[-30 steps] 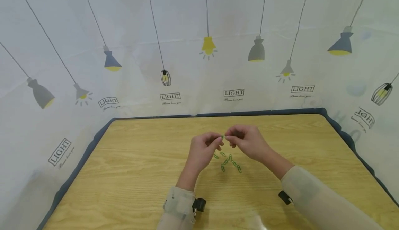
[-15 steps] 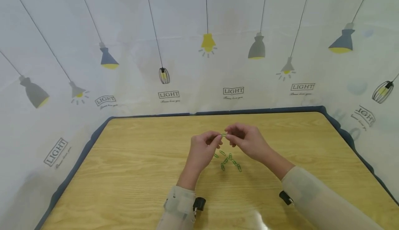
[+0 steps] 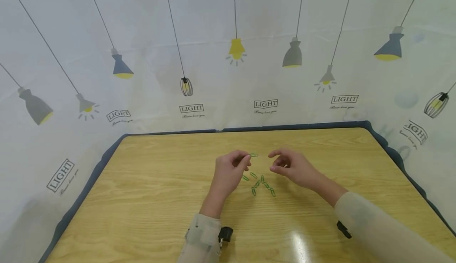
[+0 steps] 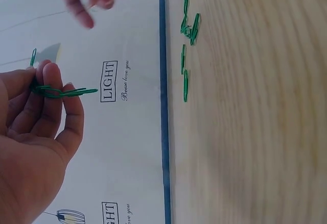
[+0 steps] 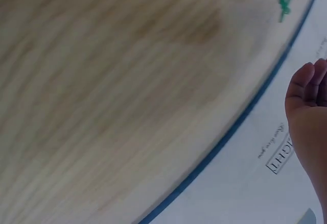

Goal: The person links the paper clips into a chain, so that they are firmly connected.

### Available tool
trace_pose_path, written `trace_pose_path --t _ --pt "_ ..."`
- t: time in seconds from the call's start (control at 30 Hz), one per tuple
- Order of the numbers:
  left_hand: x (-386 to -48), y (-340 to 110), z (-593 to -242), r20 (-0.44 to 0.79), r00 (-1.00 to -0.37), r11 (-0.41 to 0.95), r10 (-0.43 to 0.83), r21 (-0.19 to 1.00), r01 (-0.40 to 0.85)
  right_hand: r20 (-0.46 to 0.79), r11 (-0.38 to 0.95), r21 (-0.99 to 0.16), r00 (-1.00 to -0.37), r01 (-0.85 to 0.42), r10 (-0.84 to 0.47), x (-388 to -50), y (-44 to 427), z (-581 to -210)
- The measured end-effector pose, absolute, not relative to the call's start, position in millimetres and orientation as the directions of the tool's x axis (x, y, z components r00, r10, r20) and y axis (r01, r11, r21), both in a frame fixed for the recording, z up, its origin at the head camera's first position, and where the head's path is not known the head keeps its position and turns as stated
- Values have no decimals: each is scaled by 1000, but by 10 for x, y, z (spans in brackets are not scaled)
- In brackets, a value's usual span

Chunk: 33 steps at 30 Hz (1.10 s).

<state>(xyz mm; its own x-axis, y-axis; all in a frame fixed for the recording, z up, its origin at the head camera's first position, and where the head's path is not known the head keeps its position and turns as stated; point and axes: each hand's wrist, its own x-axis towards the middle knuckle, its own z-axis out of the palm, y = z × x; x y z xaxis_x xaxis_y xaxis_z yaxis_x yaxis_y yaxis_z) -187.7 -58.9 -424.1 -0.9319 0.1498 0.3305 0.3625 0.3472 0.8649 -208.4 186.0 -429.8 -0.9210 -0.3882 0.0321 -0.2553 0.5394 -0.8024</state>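
My left hand (image 3: 229,172) pinches a short chain of green paper clips (image 4: 61,92) between thumb and fingertips, above the table. One clip end (image 3: 254,155) sticks out to the right in the head view; in the left wrist view another clip end (image 4: 33,57) shows past the thumb and linked clips hang along the fingers. To the right, my right hand (image 3: 293,168) hovers apart from the chain, fingers loosely bent, with nothing seen between them. Several loose green paper clips (image 3: 267,185) lie on the table below and between the hands.
The wooden table (image 3: 160,199) has a dark blue edge (image 3: 171,133) along its back and sides. Behind it stands a white backdrop (image 3: 213,57) printed with hanging lamps. Black wrist devices (image 3: 226,234) sit at both sleeves.
My right hand has let go of the clip that both hands were holding and moved right and slightly nearer. The left hand stays almost in place with the chain.
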Motion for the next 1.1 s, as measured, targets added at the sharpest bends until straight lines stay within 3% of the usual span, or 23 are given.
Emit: trace_pose_path --t 0.33,1.1 --pt "-1864 -622 -4244 322 -935 344 150 869 355 -109 620 -740 -863 -260 -493 -2048 1963 -4635" --pt "-1852 -608 -4241 276 -951 327 138 894 306 -80 581 -759 -843 -295 -532 -1994 1978 -4764"
